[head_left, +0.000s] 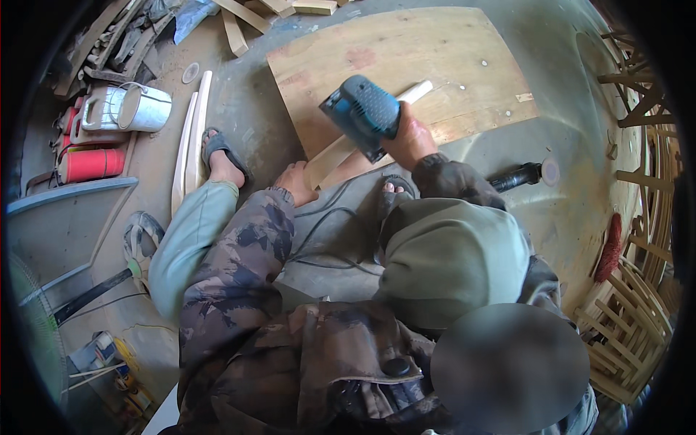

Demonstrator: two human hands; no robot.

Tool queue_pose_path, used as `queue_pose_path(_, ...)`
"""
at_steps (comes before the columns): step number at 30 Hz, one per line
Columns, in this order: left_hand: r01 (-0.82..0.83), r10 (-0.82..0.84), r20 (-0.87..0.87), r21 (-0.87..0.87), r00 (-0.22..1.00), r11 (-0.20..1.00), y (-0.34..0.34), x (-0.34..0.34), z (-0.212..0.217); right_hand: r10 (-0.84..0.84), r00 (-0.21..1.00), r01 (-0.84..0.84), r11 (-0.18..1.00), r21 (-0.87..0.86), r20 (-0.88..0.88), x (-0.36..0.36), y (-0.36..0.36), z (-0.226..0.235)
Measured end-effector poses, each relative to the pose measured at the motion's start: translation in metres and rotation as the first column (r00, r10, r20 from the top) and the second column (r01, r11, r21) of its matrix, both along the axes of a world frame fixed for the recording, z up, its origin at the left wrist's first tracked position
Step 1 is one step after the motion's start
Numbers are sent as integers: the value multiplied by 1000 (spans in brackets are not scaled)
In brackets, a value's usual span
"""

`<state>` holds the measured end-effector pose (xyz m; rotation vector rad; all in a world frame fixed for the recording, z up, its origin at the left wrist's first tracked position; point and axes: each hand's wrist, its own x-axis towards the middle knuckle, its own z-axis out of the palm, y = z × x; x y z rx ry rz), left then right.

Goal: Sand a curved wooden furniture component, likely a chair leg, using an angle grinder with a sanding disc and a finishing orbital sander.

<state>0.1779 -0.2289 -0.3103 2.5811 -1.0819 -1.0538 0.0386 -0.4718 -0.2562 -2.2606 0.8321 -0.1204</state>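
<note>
My right hand (413,138) is wrapped round the rear of a blue and black power sander (370,107), held over a pale wooden piece (333,161). Whether the sander touches the wood, I cannot tell. That piece slants across the near edge of a plywood sheet (464,58) on the floor, and its far end shows beyond the sander. At its near end, my left hand (296,183) is closed on the wood, with part of the fingers hidden. A dark cable (341,210) loops over the floor between my feet.
Two curved wooden strips (192,145) lie beside my left foot. Further left stand a white bucket (145,107) and red canisters (90,165). A black tool with a round disc (550,172) lies at right, near stacked wooden frames (627,326). Scrap wood (109,43) is piled far left.
</note>
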Motion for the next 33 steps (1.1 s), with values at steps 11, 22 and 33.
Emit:
queue_pose_path(11, -80, 80, -17, 19, 997, 997, -1, 0, -1, -160, 984, 150, 981, -123, -80, 25, -138, -25)
queue_pose_path(22, -71, 71, 4, 23, 997, 997, 10, -5, -15, -129, 984, 112, 984, -139, -124, 43, -114, -23)
queue_pose_path(33, -169, 149, 315, 37, 937, 985, 8, -42, -19, 231, 966, -226, 973, 54, -112, 22, 45, 25)
